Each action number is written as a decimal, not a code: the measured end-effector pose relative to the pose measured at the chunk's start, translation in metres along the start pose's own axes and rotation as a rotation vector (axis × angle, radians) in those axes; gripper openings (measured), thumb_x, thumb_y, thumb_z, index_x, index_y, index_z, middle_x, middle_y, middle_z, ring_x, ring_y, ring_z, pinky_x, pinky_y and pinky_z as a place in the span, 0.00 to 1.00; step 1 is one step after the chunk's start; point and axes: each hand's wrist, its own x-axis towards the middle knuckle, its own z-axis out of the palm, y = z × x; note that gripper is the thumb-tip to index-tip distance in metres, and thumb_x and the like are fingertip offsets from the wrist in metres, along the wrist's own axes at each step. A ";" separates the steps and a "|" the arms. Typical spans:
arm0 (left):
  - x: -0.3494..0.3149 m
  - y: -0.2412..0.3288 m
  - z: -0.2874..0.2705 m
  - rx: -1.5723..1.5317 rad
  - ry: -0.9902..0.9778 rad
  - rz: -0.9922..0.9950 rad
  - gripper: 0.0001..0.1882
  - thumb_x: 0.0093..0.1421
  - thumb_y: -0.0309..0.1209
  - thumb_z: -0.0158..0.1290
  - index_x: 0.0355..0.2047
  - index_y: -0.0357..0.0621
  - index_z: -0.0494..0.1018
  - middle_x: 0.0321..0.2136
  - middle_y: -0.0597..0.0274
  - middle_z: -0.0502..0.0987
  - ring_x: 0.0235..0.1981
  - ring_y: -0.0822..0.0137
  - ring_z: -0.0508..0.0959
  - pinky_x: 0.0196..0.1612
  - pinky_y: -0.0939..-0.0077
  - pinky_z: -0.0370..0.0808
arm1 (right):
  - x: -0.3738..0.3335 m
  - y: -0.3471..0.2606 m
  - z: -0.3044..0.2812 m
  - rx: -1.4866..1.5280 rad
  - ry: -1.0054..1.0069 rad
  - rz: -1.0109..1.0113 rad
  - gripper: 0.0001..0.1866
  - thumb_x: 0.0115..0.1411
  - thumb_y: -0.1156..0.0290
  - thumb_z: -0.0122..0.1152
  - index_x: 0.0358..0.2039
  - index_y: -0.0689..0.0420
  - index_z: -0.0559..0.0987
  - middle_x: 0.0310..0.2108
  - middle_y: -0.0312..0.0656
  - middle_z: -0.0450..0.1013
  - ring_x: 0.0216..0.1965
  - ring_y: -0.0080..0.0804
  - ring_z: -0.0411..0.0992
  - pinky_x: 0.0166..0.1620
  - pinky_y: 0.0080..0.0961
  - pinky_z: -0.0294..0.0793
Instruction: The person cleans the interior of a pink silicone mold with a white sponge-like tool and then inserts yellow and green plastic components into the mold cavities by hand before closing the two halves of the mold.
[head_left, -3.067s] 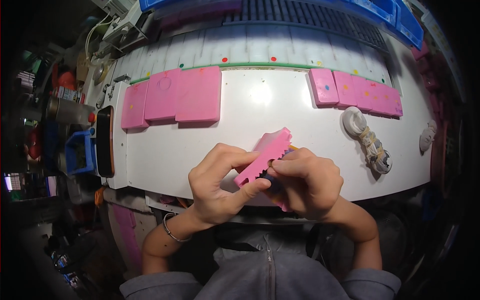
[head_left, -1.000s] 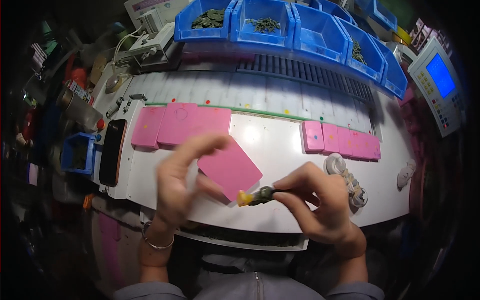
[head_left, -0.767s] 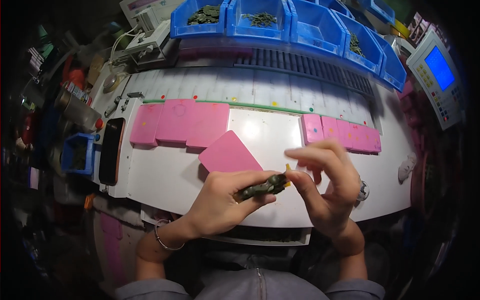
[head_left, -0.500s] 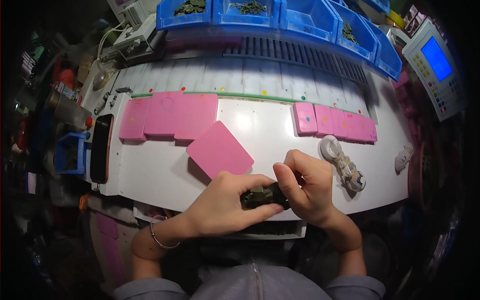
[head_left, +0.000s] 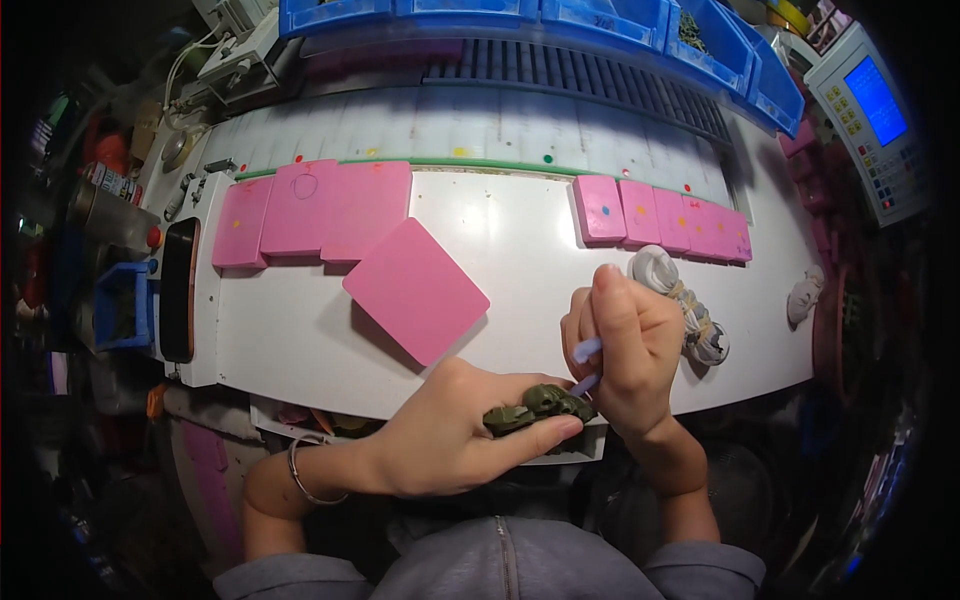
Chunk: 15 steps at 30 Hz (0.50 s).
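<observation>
Just above a grey zipped cloth jacket, the person's left hand pinches a dark green, lumpy, waxy-looking piece between thumb and fingers, in line with the front edge of the smooth white worktop. Beside it the right hand is curled closed, thumb raised, around a pale lilac, slender strip. The strip's lower part reaches the piece's right end; from where I stand I can't tell whether it loops round or only presses there.

To do this well, I'd say, the left grip wants to be firm but light, since those raised shapes look easy to bend, with the thumb bearing on the thick part. The right hand does best with small, even force close in, wrist steady, no sudden tug.

Beyond the hands, a flat pink rubbery block with rounded corners lies askew, and a white bundle bound with tan bands lies just past the right hand. Farther back sit small dotted pink blocks, then open blue plastic bins.
</observation>
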 end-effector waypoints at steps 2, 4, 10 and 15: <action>-0.001 0.000 0.002 -0.009 -0.005 -0.049 0.11 0.57 0.30 0.54 0.36 0.35 0.75 0.14 0.58 0.72 0.15 0.75 0.69 0.21 0.80 0.65 | 0.004 0.004 0.000 0.028 0.018 0.034 0.25 0.67 0.65 0.37 0.11 0.56 0.57 0.08 0.34 0.53 0.07 0.16 0.48 0.11 0.16 0.46; 0.001 -0.002 0.011 -0.170 0.126 0.014 0.11 0.57 0.29 0.54 0.38 0.33 0.74 0.17 0.59 0.75 0.19 0.77 0.72 0.24 0.82 0.68 | 0.008 0.006 -0.009 0.197 0.049 0.092 0.26 0.68 0.62 0.37 0.11 0.57 0.62 0.09 0.33 0.60 0.10 0.15 0.52 0.14 0.15 0.51; -0.001 -0.009 0.015 -0.340 0.127 -0.136 0.10 0.60 0.27 0.50 0.37 0.30 0.73 0.25 0.61 0.78 0.26 0.79 0.76 0.30 0.84 0.72 | 0.016 0.023 -0.016 0.205 0.112 0.153 0.25 0.67 0.60 0.38 0.12 0.55 0.61 0.08 0.33 0.59 0.09 0.14 0.51 0.11 0.15 0.46; -0.021 0.000 0.008 -0.522 0.035 -0.383 0.14 0.62 0.29 0.47 0.41 0.27 0.70 0.29 0.57 0.78 0.30 0.74 0.76 0.35 0.81 0.74 | 0.028 0.021 -0.073 0.161 0.307 0.032 0.25 0.66 0.60 0.42 0.12 0.55 0.62 0.10 0.32 0.60 0.09 0.15 0.52 0.13 0.15 0.47</action>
